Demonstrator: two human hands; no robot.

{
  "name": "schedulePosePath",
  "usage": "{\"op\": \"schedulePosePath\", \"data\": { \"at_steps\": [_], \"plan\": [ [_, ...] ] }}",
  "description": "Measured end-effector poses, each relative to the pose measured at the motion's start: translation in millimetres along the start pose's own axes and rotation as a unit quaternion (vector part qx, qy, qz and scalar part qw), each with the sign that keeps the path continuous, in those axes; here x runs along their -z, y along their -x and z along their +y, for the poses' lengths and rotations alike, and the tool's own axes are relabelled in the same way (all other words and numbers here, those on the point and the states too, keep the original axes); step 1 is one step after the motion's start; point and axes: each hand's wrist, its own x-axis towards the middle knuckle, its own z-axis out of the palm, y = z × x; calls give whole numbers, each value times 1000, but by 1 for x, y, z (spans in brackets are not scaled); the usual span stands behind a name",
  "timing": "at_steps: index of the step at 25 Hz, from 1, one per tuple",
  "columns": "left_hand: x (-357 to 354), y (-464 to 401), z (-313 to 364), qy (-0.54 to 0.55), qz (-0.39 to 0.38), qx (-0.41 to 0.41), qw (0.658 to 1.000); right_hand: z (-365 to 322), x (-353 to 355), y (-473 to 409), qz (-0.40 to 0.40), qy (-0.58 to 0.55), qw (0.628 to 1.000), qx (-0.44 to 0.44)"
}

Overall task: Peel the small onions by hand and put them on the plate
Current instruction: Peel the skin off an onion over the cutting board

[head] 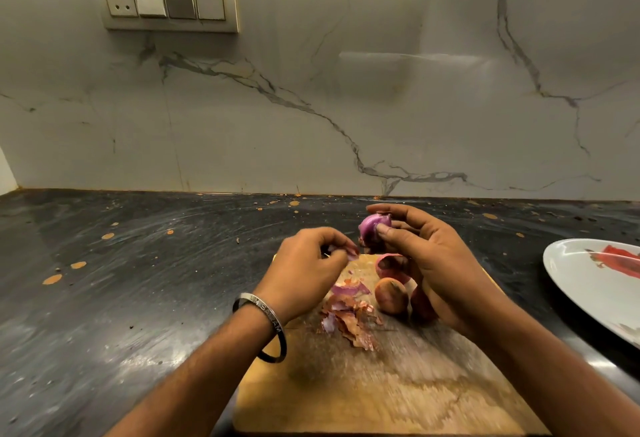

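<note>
Holding one purple, part-peeled onion [374, 228] between thumb and fingertips above the cutting board [398, 391], the right hand [429, 263] grips it; the left hand [304, 274] pinches a skin scrap [351, 257]. One brown unpeeled onion [391, 296] lies on the board beside loose peels [349, 319]. One plate [595, 284] sits well apart at the right.

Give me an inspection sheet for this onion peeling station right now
Surface: dark stone counter, stained; wooden board on it.
Job's things: peeled onion held above the board; unpeeled onion on the board; plate at right, no onion seen on it.
Clutter: loose skins on the board.
Grips: right hand holds the peeled onion; left hand pinches a skin scrap.
Cables: nothing seen.
Surroundings: marble wall, switch panel.
</note>
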Motion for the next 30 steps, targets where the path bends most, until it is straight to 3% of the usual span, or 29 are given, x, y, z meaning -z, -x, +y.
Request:
{"op": "schedulePosePath", "data": {
  "at_steps": [3,7,9,19,26,30],
  "plan": [
    [0,3,2,-36,-35,-13,999,-1,1,0,5,-18,1000,-6],
    [2,0,6,135,37,-43,989,0,2,0,25,-8,1000,-8],
    [1,1,7,157,62,-59,984,1,2,0,27,2,1000,-11],
    [-5,4,7,64,116,-123,984,1,-1,2,36,-5,999,-2],
    [-9,4,5,-21,161,-144,976,5,-6,6,8,114,991,64],
    [-9,5,6,-47,178,-141,973,7,-11,9,10,122,989,84]
  ]
}}
